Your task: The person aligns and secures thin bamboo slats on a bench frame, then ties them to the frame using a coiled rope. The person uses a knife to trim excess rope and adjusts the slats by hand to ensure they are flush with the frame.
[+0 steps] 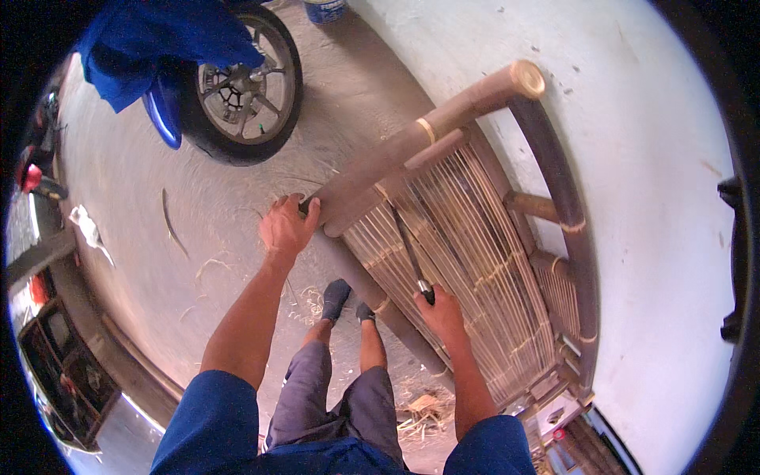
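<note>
A bamboo bench [443, 229] with a slatted seat stands in front of me, to my right. My left hand [289, 224] is closed on the near end of its thick bamboo armrest pole [388, 154]; a small dark patch shows between thumb and fingers, and I cannot tell what it is. Over the slats, my right hand [443, 318] grips the black handle of a knife [412, 252] with a long, narrow blade. The blade points away from me, its tip close to the underside of the armrest. Pale bindings wrap several joints of the bench.
A motorbike wheel [245, 87] under a blue cloth [162, 47] stands at the far left. The white wall [633, 198] runs behind the bench. A white cat [90, 229] lies on the floor at left. Bamboo shavings [423, 412] are scattered near my feet.
</note>
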`<act>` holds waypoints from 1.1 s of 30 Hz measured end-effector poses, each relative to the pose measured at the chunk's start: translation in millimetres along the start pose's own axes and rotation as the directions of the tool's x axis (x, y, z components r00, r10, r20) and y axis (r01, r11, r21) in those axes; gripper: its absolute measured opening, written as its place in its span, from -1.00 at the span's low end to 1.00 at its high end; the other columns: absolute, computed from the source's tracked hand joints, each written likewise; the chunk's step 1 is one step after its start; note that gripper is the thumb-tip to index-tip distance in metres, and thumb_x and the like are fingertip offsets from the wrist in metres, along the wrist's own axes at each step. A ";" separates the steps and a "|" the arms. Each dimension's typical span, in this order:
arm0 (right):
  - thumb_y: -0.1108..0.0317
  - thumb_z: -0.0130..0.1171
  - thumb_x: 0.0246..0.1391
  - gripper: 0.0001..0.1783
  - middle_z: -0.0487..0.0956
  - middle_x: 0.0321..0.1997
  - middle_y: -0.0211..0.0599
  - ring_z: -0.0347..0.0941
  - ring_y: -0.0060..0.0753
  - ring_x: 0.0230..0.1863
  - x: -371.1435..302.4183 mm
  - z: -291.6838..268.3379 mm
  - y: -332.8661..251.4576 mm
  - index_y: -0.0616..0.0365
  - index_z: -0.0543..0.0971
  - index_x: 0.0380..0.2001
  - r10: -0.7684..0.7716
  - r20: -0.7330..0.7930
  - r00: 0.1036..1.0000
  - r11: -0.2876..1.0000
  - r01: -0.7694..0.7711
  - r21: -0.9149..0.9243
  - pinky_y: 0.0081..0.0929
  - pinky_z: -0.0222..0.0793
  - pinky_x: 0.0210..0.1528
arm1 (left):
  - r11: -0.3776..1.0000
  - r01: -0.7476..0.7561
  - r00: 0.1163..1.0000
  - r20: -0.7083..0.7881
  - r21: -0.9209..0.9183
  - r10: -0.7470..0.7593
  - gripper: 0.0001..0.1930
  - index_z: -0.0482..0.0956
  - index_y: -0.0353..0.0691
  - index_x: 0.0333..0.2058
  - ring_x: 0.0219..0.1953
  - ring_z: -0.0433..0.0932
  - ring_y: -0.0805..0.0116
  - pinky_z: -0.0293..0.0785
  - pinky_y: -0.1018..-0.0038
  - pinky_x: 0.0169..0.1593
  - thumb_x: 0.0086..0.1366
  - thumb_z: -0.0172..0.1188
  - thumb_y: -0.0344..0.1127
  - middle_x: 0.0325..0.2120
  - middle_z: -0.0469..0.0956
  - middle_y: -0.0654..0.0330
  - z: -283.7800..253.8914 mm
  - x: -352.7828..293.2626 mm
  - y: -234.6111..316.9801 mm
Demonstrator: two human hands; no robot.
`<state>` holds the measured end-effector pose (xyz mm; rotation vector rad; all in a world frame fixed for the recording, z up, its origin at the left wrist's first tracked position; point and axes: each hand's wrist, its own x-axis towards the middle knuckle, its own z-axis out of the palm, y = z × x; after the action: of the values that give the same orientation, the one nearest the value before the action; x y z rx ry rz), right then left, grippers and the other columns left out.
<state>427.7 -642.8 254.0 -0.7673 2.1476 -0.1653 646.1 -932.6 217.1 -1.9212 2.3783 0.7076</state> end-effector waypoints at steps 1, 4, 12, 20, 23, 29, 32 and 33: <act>-0.12 0.24 0.17 -0.42 0.61 -0.47 0.17 0.61 0.24 -0.37 2.5 -1.0 -0.1 0.33 0.56 -0.30 -0.025 0.006 1.000 0.999 0.026 -0.037 0.03 0.46 -0.29 | 1.000 -0.006 0.999 -0.033 -0.008 0.006 -0.55 0.69 -0.15 -0.13 -0.04 0.63 0.02 0.56 0.15 -0.03 0.33 0.19 0.13 -0.19 0.68 0.07 0.3 -0.5 -0.2; -0.08 0.24 0.21 -0.45 0.58 -0.56 -0.01 0.58 -0.05 -0.53 7.7 -2.5 -0.3 0.32 0.53 -0.36 0.043 0.095 0.995 0.998 -0.047 0.039 -0.11 0.45 -0.43 | 1.000 -0.018 0.999 -0.039 -0.006 0.018 -0.57 0.69 -0.15 -0.16 -0.06 0.63 0.02 0.56 0.14 -0.04 0.32 0.20 0.11 -0.20 0.68 0.09 0.7 -0.4 -1.2; 0.07 0.28 0.25 -0.63 0.47 -0.63 -0.39 0.41 -0.48 -0.68 20.6 -18.5 -7.5 0.12 0.45 -0.40 0.202 0.478 0.855 0.731 -0.456 0.507 -0.40 0.30 -0.68 | 1.000 -0.003 1.000 -0.022 -0.028 0.002 -0.60 0.68 -0.14 -0.17 -0.07 0.62 0.02 0.57 0.14 -0.04 0.31 0.22 0.09 -0.23 0.67 0.10 5.0 1.4 -3.1; 0.17 0.36 0.16 -0.70 0.50 -0.59 -0.41 0.43 -0.46 -0.68 31.2 -17.0 -19.6 0.04 0.43 -0.35 0.144 0.733 0.664 0.161 -0.747 0.645 -0.41 0.28 -0.71 | 0.998 -0.046 0.998 -0.032 -0.032 0.045 -0.64 0.69 -0.20 -0.17 -0.15 0.64 -0.06 0.57 0.13 -0.07 0.32 0.23 -0.01 -0.24 0.68 0.03 6.0 3.6 -4.2; 0.17 0.36 0.16 -0.69 0.50 -0.59 -0.41 0.42 -0.47 -0.69 22.8 -7.0 -25.0 0.05 0.43 -0.30 0.146 0.687 0.712 0.234 -0.699 0.676 -0.43 0.31 -0.70 | 0.998 -0.042 0.998 -0.043 -0.043 0.040 -0.65 0.69 -0.21 -0.18 -0.16 0.65 -0.06 0.57 0.13 -0.08 0.32 0.23 -0.02 -0.25 0.68 0.03 6.2 3.6 -2.5; 0.15 0.36 0.16 -0.70 0.50 -0.61 -0.40 0.44 -0.48 -0.70 32.1 0.7 -35.5 0.08 0.48 -0.34 0.189 0.567 0.801 0.635 -0.541 0.552 -0.46 0.34 -0.71 | 0.999 -0.042 0.999 -0.023 -0.020 0.041 -0.66 0.69 -0.20 -0.19 -0.17 0.65 -0.02 0.57 0.15 -0.09 0.31 0.24 -0.03 -0.27 0.68 0.05 4.6 3.8 -0.9; 0.14 0.36 0.15 -0.73 0.51 -0.62 -0.41 0.43 -0.50 -0.69 45.4 -5.0 -44.1 0.05 0.53 -0.35 0.081 0.665 0.742 0.320 -0.652 0.688 -0.48 0.33 -0.67 | 0.998 -0.055 0.997 -0.047 -0.011 0.055 -0.68 0.69 -0.18 -0.21 -0.18 0.65 0.05 0.57 0.19 -0.12 0.29 0.27 -0.04 -0.30 0.67 0.10 6.6 5.2 -1.7; 0.14 0.35 0.15 -0.74 0.51 -0.62 -0.41 0.42 -0.50 -0.70 48.1 -6.4 -48.3 0.03 0.52 -0.35 0.119 0.681 0.722 0.268 -0.684 0.678 -0.48 0.32 -0.67 | 0.997 -0.076 0.995 -0.062 -0.019 0.074 -0.68 0.69 -0.19 -0.21 -0.18 0.65 0.05 0.57 0.19 -0.12 0.30 0.26 -0.04 -0.30 0.67 0.10 7.0 5.6 -2.1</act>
<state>422.9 -710.3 243.7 0.4558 1.2853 -0.7155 644.7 -935.7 208.6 -1.8977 2.5011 0.6901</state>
